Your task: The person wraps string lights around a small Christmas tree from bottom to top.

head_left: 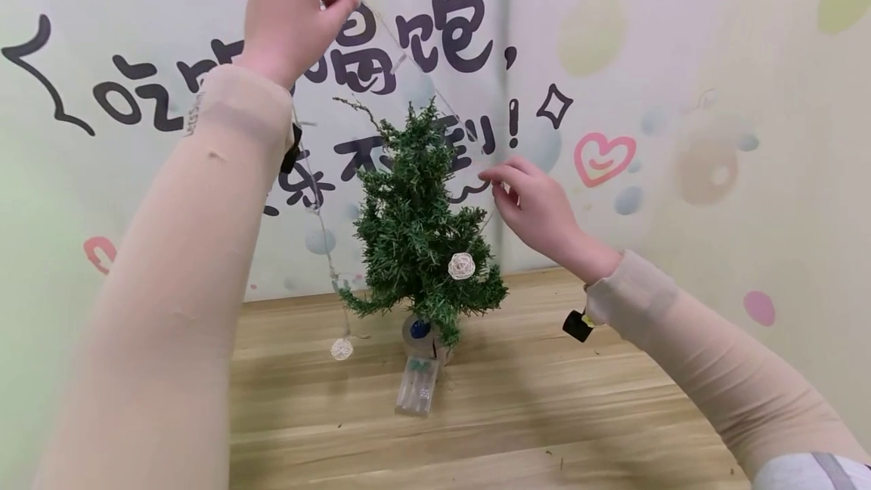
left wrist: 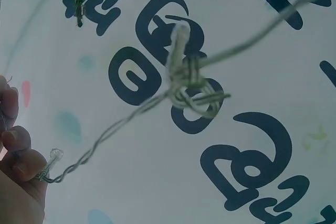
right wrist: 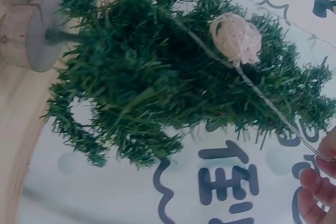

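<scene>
A small artificial Christmas tree (head_left: pixel 415 225) stands on the table with a string of lights (right wrist: pixel 262 98) around it. High on the left, above the treetop, my left hand (head_left: pixel 296 17) pinches the light string, with fingers curled; its twisted wire (left wrist: pixel 107 135) shows bulbs close up. My right hand (head_left: pixel 537 206), beside the tree's right side, pinches the same string between thumb and fingers. One woven white ball (head_left: pixel 461 266) sits against the lower right branches. Another woven ball (head_left: pixel 342 348) hangs at the string's lower left end, near the tabletop.
A clear battery box (head_left: pixel 417 386) lies on the wooden table (head_left: pixel 517 414) before the round tree base (right wrist: pixel 50 35). Behind stands a wall (head_left: pixel 714 59) with large dark lettering and coloured spots. Small green bits are scattered on the tabletop.
</scene>
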Tool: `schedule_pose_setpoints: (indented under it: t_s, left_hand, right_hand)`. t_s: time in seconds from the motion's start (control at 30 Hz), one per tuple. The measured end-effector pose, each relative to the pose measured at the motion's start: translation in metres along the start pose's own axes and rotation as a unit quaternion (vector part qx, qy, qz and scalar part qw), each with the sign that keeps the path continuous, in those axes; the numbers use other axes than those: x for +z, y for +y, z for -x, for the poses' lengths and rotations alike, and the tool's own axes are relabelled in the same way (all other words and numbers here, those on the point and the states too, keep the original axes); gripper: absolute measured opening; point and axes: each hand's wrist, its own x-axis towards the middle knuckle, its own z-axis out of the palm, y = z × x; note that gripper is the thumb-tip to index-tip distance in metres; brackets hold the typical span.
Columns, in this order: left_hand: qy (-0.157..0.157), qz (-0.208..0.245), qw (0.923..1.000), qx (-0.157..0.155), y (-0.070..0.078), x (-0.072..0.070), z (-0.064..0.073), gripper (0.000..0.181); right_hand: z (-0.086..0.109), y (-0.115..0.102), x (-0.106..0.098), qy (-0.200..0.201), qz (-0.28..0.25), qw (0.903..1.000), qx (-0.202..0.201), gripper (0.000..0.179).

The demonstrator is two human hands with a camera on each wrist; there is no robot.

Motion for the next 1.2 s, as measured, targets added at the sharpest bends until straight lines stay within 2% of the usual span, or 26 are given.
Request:
schedule_pose_setpoints:
  t_s: [0.13,0.23,0.43,0.6,0.83,0.93,1.0,1.1,1.2]
  left_hand:
    - [-0.037,-0.012,0.9992,-0.011,-0.001,0.005,-0.003,0.032]
    - [-0.069,-0.022,0.9973,-0.012,-0.008,0.01,-0.004,0.032]
    - [-0.146,-0.017,0.9891,0.005,-0.028,0.022,0.004,0.034]
    - [-0.197,0.013,0.9803,-0.01,-0.04,0.032,0.012,0.036]
    - [-0.252,0.068,0.9643,-0.044,-0.058,0.044,0.023,0.034]
    - [-0.263,0.074,0.9605,-0.053,-0.068,0.053,0.032,0.034]
    - [-0.261,0.073,0.9608,-0.06,-0.074,0.06,0.038,0.033]
    - [-0.252,0.065,0.9631,-0.067,-0.082,0.069,0.046,0.032]
    - [-0.23,0.062,0.9682,-0.076,-0.086,0.079,0.054,0.03]
  right_hand:
    - [0.002,0.001,0.001,-0.013,0.025,0.9988,0.041,0.024]
    - [0.002,0.002,0.003,-0.041,0.037,0.9948,0.085,0.027]
    - [0.006,0.006,0.004,-0.134,0.053,0.974,0.175,0.036]
    - [0.013,0.007,0.006,-0.204,0.052,0.9588,0.191,0.035]
    - [0.018,0.011,0.011,-0.24,0.024,0.9488,0.204,0.036]
    - [0.021,0.017,0.017,-0.253,-0.012,0.9427,0.217,0.036]
    - [0.023,0.02,0.022,-0.263,-0.051,0.9332,0.239,0.037]
    - [0.023,0.024,0.03,-0.27,-0.096,0.9187,0.272,0.04]
    - [0.021,0.023,0.035,-0.265,-0.119,0.9082,0.301,0.043]
